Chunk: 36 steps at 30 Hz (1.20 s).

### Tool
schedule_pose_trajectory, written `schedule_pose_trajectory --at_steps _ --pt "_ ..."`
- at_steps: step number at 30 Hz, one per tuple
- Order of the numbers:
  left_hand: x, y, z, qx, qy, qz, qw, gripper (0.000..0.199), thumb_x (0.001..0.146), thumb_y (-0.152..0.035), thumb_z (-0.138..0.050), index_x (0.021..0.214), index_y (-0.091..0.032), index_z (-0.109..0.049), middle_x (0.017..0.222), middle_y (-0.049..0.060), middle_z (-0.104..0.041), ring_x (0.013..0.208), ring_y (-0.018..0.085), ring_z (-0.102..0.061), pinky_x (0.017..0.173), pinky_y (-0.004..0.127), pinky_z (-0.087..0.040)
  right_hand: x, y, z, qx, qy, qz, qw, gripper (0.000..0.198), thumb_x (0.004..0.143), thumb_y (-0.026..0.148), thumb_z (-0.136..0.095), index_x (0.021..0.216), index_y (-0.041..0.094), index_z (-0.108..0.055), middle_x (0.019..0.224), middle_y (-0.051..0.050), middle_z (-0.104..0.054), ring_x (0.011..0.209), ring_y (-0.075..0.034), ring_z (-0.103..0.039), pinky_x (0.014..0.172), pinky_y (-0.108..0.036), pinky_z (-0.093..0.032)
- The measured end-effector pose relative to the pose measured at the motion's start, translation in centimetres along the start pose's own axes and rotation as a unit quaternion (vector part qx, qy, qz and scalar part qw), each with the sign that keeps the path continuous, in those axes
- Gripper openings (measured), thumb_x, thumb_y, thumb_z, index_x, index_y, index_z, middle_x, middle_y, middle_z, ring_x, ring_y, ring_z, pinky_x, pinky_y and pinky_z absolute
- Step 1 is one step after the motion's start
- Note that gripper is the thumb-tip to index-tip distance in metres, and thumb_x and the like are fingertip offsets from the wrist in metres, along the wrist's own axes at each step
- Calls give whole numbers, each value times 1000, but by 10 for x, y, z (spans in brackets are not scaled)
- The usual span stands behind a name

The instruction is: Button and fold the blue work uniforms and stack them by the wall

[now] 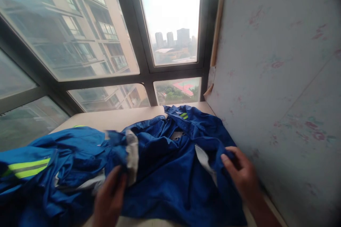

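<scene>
A blue work garment [165, 177] lies spread out in front of me, with a white pocket lining [204, 159] showing on its right part. My right hand [242, 173] pinches the garment's right edge between thumb and fingers. Raised in my left hand [110, 195] is a bunched blue flap with a pale lining [132, 154]; motion blurs it, and I cannot tell which part of the clothing it is. Left of that hand lies more blue clothing [77, 140], bearing a yellow-green and grey reflective stripe [29, 168]. Another small stripe [184, 115] shows near the far end.
The cloth rests on a pale ledge [103, 118] below dark-framed windows [145, 53]. A flower-patterned wall [279, 88] stands close on the right, with peeling paper [209, 90] at its corner. Buildings [183, 37] are visible outside.
</scene>
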State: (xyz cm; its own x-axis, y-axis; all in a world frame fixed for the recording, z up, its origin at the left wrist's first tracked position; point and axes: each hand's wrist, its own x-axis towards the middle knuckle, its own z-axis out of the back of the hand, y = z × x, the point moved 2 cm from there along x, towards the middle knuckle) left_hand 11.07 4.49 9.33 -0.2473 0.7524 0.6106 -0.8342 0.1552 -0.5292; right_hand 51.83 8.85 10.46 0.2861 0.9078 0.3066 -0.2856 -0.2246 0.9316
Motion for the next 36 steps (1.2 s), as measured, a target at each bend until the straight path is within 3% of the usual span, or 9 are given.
schedule_pose_trajectory --at_steps 1,3,6,9,13,19,24,29,36 --pt "-12 -24 -25 1 85 -83 993 34 89 -36 -50 116 -24 -67 104 7 -72 89 22 -68 75 27 -55 -10 -3 -18 -55 58 43 996 17 81 33 -65 93 20 -65 85 -2 -68 76 -18 -63 69 -26 -50" --pt "-42 -61 -72 29 278 -170 945 46 88 -15 -44 129 -29 -60 110 6 -69 91 18 -67 78 25 -53 -32 -19 -54 -142 179 101 968 9 83 22 -58 89 22 -65 87 -3 -68 80 -19 -63 72 -27 -49" --pt "-84 -77 -112 119 367 -166 908 60 76 -2 -46 124 -33 -63 104 5 -67 88 21 -64 79 32 -51 -63 -56 -89 -258 241 108 929 17 78 10 -55 86 22 -64 86 -5 -67 84 -22 -62 76 -31 -47" --pt "-105 -66 -117 150 364 -121 911 66 72 2 -47 125 -34 -62 111 5 -64 96 22 -60 85 36 -47 -79 -85 -96 -271 238 88 929 18 76 9 -57 88 22 -63 90 -5 -67 89 -24 -62 80 -33 -46" --pt "-106 -62 -103 150 355 -87 919 64 70 2 -47 124 -30 -63 117 7 -61 106 23 -57 92 37 -44 -80 -94 -89 -179 250 72 949 8 82 19 -61 89 22 -63 87 -2 -66 85 -21 -61 77 -31 -46" --pt "-98 -99 -111 118 304 -110 939 53 81 -16 -52 134 -24 -54 130 12 -55 121 28 -50 99 44 -44 -76 -100 -85 -73 248 55 964 15 85 27 -63 98 21 -66 89 -4 -67 82 -19 -62 75 -30 -49" --pt "-80 -119 -141 59 335 -128 932 69 76 -2 -44 142 -21 -46 142 12 -49 127 25 -48 102 40 -43 -76 -103 -85 -35 257 45 965 19 84 28 -67 101 21 -69 90 -5 -69 83 -20 -64 77 -31 -51" --pt "-65 -122 -158 46 372 -105 921 52 79 0 -40 122 -22 -62 103 6 -68 95 23 -62 85 38 -50 -73 -101 -84 -16 273 54 960 17 81 27 -71 96 21 -71 93 -4 -72 87 -20 -66 80 -31 -51" --pt "-75 -97 -155 -43 284 -85 954 28 93 -16 -43 110 -23 -65 93 4 -68 84 18 -65 75 29 -52 -74 -101 -83 -41 263 60 962 17 85 31 -67 99 22 -73 97 -6 -74 91 -21 -68 84 -33 -53"
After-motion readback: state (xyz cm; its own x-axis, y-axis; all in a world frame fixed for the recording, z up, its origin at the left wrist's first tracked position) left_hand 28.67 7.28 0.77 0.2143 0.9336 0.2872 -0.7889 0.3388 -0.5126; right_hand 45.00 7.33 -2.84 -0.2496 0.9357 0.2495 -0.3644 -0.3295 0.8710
